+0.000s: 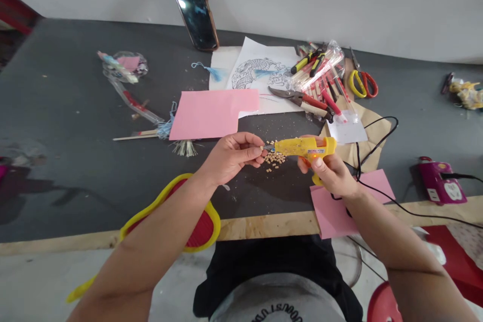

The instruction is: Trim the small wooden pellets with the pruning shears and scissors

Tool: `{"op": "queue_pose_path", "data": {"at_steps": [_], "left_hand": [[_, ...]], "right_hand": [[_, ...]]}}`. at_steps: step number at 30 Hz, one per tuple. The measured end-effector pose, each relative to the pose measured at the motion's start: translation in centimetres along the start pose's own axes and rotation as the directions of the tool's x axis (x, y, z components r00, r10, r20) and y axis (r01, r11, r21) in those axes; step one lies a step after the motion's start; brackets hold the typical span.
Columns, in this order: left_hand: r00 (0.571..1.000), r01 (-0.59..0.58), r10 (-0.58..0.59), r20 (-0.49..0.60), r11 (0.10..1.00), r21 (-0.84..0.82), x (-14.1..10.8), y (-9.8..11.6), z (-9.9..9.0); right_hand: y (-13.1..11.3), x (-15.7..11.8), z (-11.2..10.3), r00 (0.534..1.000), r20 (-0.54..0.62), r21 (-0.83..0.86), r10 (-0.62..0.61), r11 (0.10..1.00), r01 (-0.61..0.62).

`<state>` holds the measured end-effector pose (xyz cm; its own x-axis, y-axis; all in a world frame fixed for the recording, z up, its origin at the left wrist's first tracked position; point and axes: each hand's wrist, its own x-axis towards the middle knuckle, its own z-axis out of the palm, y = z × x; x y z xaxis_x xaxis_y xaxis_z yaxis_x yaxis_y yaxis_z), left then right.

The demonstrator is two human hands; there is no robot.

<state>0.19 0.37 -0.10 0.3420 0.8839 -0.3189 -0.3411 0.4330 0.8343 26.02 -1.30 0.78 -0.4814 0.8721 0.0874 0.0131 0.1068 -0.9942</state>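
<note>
**Yellow glue gun held with its nozzle at the left fingertips**

At the near edge of the worktop (94, 161), a yellow-rimmed red shape (202, 234) lies partly under the left forearm, and pink paper (327, 214) overhangs the edge under the right. Beyond, the right hand (334, 173) has its fingers wrapped round the handle of the glue gun (298, 146), which points left. The left hand (241, 156) has its fingers pinched nearly closed on a small piece (261, 148), its details unclear, at the nozzle. Small tan pellets (274, 159) lie scattered below the gun. Farther back are a pink card (213, 113), red-and-white-handled pruners (313, 103), a dragon drawing (247, 73) and scissors (362, 83); farthest, a phone (194, 5) leans against the wall (302, 0).
</note>
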Motion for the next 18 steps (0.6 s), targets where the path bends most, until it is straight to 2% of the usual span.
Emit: {"op": "queue_pose_path", "data": {"at_steps": [18], "left_hand": [[1.000, 0.002, -0.002, 0.002, 1.000, -0.023, -0.08, 0.09, 0.16]], "right_hand": [[-0.15, 0.16, 0.28, 1.000, 0.009, 0.048, -0.009, 0.999, 0.009]]}}
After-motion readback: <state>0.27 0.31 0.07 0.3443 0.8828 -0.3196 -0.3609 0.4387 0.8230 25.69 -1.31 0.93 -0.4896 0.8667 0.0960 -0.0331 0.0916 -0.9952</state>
